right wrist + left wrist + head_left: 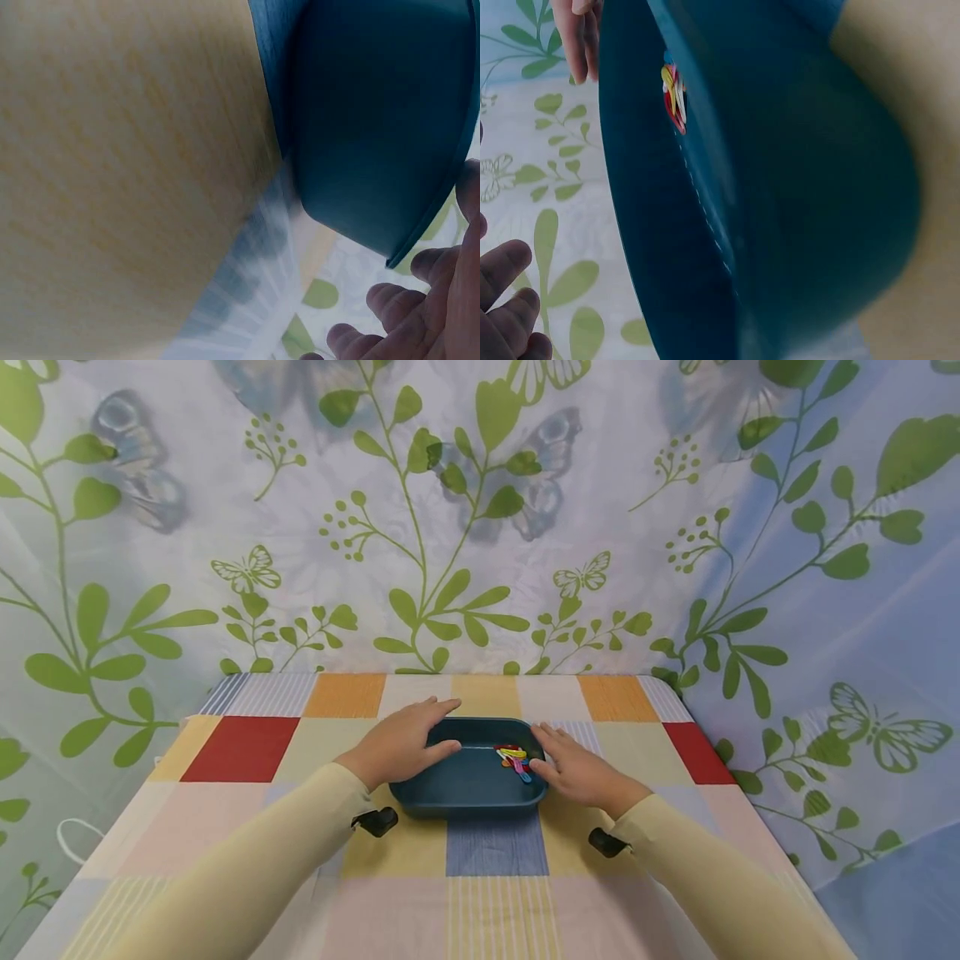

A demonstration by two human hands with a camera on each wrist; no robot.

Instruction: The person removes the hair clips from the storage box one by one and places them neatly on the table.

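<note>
A dark teal rectangular tray (468,808) sits on the table in front of me. Toward its right end lies a small pile of colourful, slender clip-like pieces (514,760), in yellow, red, pink, white and blue; their exact kind is too small to tell. Over the tray's left end is my left hand (401,743), fingers and thumb extended, holding nothing. My right hand (581,774) is at the right end, its fingers loosely extended by the rim; whether it touches the rim I cannot tell. The left wrist view shows the pieces (674,97) beyond the tray's near rim.
A patchwork-patterned cloth (498,910) covers the table. Behind the table hangs a pale curtain (465,543) printed with green leaves and butterflies, and it continues along the right side. A white cord loop (67,839) shows at the table's left edge.
</note>
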